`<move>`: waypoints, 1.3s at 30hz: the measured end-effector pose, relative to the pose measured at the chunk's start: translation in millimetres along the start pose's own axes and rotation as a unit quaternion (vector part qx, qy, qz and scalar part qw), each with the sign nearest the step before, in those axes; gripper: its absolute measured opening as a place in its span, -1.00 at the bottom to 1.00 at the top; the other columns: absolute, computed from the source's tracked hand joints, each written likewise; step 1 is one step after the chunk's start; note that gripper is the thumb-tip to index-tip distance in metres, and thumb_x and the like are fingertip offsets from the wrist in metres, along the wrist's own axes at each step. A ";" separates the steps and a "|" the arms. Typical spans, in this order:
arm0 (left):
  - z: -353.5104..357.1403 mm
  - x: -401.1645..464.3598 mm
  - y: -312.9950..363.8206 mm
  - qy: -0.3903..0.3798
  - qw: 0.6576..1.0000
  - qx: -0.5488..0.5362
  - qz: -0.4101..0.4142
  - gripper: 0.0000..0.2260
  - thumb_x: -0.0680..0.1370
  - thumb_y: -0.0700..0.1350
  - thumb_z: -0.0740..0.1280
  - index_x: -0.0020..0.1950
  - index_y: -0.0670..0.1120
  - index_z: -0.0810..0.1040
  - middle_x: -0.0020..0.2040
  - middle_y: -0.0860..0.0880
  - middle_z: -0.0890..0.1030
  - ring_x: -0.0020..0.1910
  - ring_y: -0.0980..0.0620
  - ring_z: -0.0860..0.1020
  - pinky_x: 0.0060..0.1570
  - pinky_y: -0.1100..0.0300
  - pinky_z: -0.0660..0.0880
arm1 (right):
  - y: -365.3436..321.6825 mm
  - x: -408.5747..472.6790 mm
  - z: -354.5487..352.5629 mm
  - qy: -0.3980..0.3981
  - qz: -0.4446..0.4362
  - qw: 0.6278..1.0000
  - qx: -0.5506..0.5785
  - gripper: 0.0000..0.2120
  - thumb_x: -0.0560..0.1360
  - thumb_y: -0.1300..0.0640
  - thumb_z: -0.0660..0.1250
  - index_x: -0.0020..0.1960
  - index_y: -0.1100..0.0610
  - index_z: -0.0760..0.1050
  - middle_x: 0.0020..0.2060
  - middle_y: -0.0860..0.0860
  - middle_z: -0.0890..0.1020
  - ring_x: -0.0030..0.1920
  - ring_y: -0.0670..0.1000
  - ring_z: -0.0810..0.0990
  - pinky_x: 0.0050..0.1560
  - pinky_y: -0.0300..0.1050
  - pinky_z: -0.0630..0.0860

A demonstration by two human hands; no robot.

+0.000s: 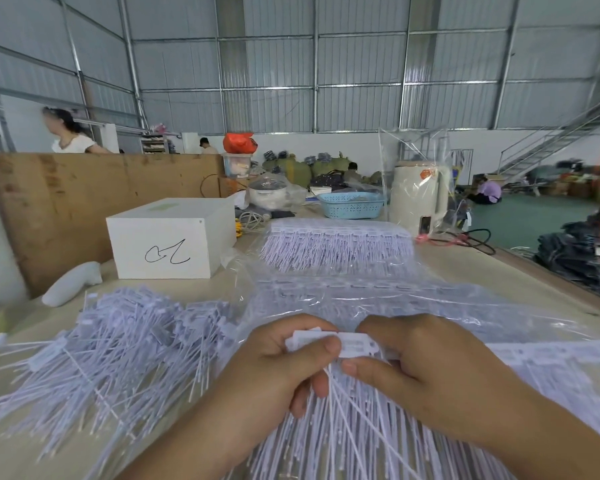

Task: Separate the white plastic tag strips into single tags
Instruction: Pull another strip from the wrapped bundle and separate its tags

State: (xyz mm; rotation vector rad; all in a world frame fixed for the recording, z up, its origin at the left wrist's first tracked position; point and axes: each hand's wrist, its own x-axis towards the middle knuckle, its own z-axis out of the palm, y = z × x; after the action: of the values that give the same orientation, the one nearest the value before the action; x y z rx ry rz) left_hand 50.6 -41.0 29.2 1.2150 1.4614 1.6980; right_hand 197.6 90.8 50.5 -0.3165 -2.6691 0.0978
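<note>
A white plastic tag strip (352,344) is pinched between both hands at the lower middle, its thin tails hanging down toward me. My left hand (284,365) grips the strip's left end between thumb and fingers. My right hand (416,362) holds its right end, thumb underneath. Below the hands lie more joined strips (361,441), tails fanned out. A loose heap of single tags (111,344) covers the table to the left. Another stack of strips (336,242) sits further back in clear plastic.
A white box (170,237) with a black scribble stands at the back left before a brown board (66,199). Behind are a blue basket (352,204), a cream kettle (420,199), cables and clear plastic wrap (430,306). People work in the hall beyond.
</note>
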 end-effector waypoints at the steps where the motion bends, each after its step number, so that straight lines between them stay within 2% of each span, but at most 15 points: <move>1: 1.2 0.8 -0.8 0.016 1.000 -0.001 0.004 -0.84 0.40 0.05 0.50 -0.12 -0.01 0.69 -0.48 -0.08 0.51 -0.59 0.04 0.34 -0.54 0.25 0.30 | -0.3 0.0 1.6 0.011 0.001 1.000 0.000 -0.50 0.43 -0.46 -0.08 -0.07 -0.10 0.40 -0.45 -0.10 0.37 -0.42 -0.11 0.40 -0.40 -0.19 0.32; 4: 4.7 2.8 -2.6 0.072 0.997 -0.029 0.015 -0.76 0.26 0.08 0.43 -0.16 -0.02 0.69 -0.51 -0.06 0.47 -0.60 0.03 0.32 -0.53 0.24 0.26 | -3.1 1.0 7.6 0.059 0.008 0.998 -0.006 -0.59 0.50 -0.43 -0.01 -0.10 -0.12 0.34 -0.47 -0.12 0.34 -0.44 -0.11 0.37 -0.44 -0.20 0.28; 6: 8.1 3.0 -0.7 0.106 0.992 -0.059 0.022 -0.74 0.21 0.10 0.44 -0.19 0.01 0.70 -0.52 -0.05 0.46 -0.62 0.04 0.31 -0.53 0.25 0.25 | -8.3 2.7 10.2 0.090 0.015 0.995 -0.025 -0.58 0.50 -0.41 0.03 -0.13 -0.09 0.40 -0.47 -0.14 0.33 -0.45 -0.11 0.38 -0.46 -0.16 0.30; 10: 17.0 4.0 5.6 0.132 0.986 -0.099 0.033 -0.76 0.19 0.10 0.44 -0.22 0.03 0.69 -0.52 -0.05 0.44 -0.61 0.05 0.32 -0.54 0.24 0.29 | -17.2 4.3 10.8 0.189 0.015 0.981 -0.034 -0.64 0.50 -0.27 0.13 -0.21 0.00 0.45 -0.47 -0.17 0.28 -0.53 -0.02 0.44 -0.58 -0.13 0.30; 13: 25.8 4.7 11.8 0.140 0.982 -0.121 0.038 -0.77 0.20 0.10 0.46 -0.28 -0.02 0.65 -0.52 -0.04 0.40 -0.60 0.04 0.31 -0.55 0.24 0.30 | -17.7 5.3 11.7 0.222 0.035 0.974 -0.012 -0.61 0.50 -0.30 0.16 -0.23 0.00 0.39 -0.50 -0.17 0.26 -0.52 -0.01 0.41 -0.55 -0.13 0.31; 17: 42.5 14.7 20.0 0.179 0.962 -0.199 0.047 -0.91 0.35 -0.07 0.41 -0.31 -0.07 0.63 -0.54 0.00 0.35 -0.62 0.12 0.26 -0.62 0.30 0.28 | -16.4 6.8 13.9 0.236 0.082 0.966 0.064 -0.53 0.58 -0.32 0.04 -0.13 0.01 0.50 -0.45 -0.08 0.49 -0.44 -0.02 0.50 -0.48 -0.10 0.38; 19: 36.3 24.6 23.6 0.205 0.939 -0.275 0.033 -0.89 0.51 -0.14 0.34 -0.18 -0.12 0.61 -0.50 0.02 0.34 -0.60 0.15 0.27 -0.63 0.32 0.28 | -7.9 6.9 7.5 0.284 0.119 0.941 0.141 -0.55 0.56 -0.30 0.07 -0.26 0.01 0.43 -0.57 -0.05 0.41 -0.56 -0.09 0.39 -0.55 -0.11 0.33; 21: 22.9 31.8 24.6 0.213 0.929 -0.301 0.021 -0.89 0.58 -0.15 0.29 -0.08 -0.15 0.57 -0.49 0.03 0.33 -0.59 0.15 0.25 -0.62 0.32 0.27 | 0.4 4.0 -2.5 0.308 0.133 0.934 0.121 -0.58 0.54 -0.25 0.10 -0.38 -0.02 0.23 -0.62 -0.05 0.26 -0.58 -0.11 0.26 -0.53 -0.14 0.23; 24: 21.1 31.4 12.6 0.151 0.975 -0.164 -0.009 -0.92 0.41 -0.10 0.39 -0.18 -0.09 0.63 -0.54 0.03 0.30 -0.62 0.12 0.22 -0.58 0.30 0.21 | 3.4 -0.6 -0.7 0.249 0.101 0.955 0.128 -0.55 0.57 -0.30 0.07 -0.35 -0.03 0.23 -0.60 -0.06 0.29 -0.56 -0.07 0.30 -0.51 -0.13 0.20; 26: 28.5 26.7 3.4 0.090 0.992 -0.086 -0.025 -0.93 0.32 -0.06 0.45 -0.25 -0.04 0.65 -0.56 0.02 0.31 -0.63 0.10 0.22 -0.53 0.29 0.23 | -1.3 0.4 3.1 0.201 0.066 0.968 0.137 -0.60 0.55 -0.35 0.01 -0.22 -0.09 0.33 -0.53 -0.09 0.42 -0.48 -0.07 0.40 -0.50 -0.21 0.20; 28: 30.9 24.3 -1.7 0.048 0.995 -0.081 -0.027 -0.92 0.32 -0.12 0.46 -0.21 -0.07 0.65 -0.55 -0.01 0.32 -0.63 0.10 0.24 -0.53 0.28 0.26 | -4.0 1.8 5.8 0.156 0.031 0.973 0.165 -0.67 0.51 -0.37 -0.01 -0.10 -0.15 0.33 -0.46 -0.19 0.48 -0.47 -0.09 0.43 -0.48 -0.22 0.25; 32: 29.4 21.6 -0.2 -0.001 0.995 -0.100 -0.031 -0.78 0.39 0.02 0.35 -0.16 -0.12 0.63 -0.50 -0.07 0.35 -0.63 0.08 0.24 -0.53 0.25 0.31 | 2.5 -1.6 6.1 0.104 0.018 0.973 0.207 -0.69 0.51 -0.40 0.02 0.03 -0.21 0.29 -0.46 -0.19 0.50 -0.48 -0.12 0.43 -0.45 -0.28 0.27; 35: 28.7 18.3 0.2 -0.017 0.992 -0.116 -0.049 -0.71 0.43 0.13 0.37 -0.19 -0.10 0.64 -0.52 -0.05 0.44 -0.62 0.08 0.27 -0.52 0.23 0.32 | 4.9 -2.8 6.3 0.067 0.011 0.978 0.197 -0.69 0.46 -0.38 0.03 0.08 -0.25 0.25 -0.44 -0.18 0.50 -0.45 -0.12 0.43 -0.41 -0.26 0.29; 38: 25.8 17.6 -1.7 -0.023 0.997 -0.069 -0.039 -0.55 0.35 0.19 0.43 -0.10 -0.21 0.61 -0.40 -0.08 0.48 -0.55 0.09 0.38 -0.50 0.23 0.32 | 4.9 -3.6 8.3 0.045 -0.003 0.983 0.181 -0.74 0.52 -0.32 0.06 0.13 -0.24 0.26 -0.45 -0.12 0.46 -0.43 -0.11 0.43 -0.40 -0.25 0.25; 39: 24.9 17.5 -1.7 -0.023 0.997 -0.059 -0.040 -0.59 0.36 0.16 0.44 -0.11 -0.20 0.62 -0.38 -0.09 0.48 -0.55 0.09 0.38 -0.51 0.23 0.32 | 4.3 -3.9 8.6 0.039 -0.004 0.983 0.179 -0.72 0.53 -0.32 0.05 0.15 -0.23 0.27 -0.45 -0.13 0.46 -0.43 -0.12 0.44 -0.40 -0.26 0.25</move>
State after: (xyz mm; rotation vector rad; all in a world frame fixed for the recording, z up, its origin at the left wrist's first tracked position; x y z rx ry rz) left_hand 65.6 -14.5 31.7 1.1106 1.3443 1.6676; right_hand 198.1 93.9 40.6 -0.1896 -2.5128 0.5432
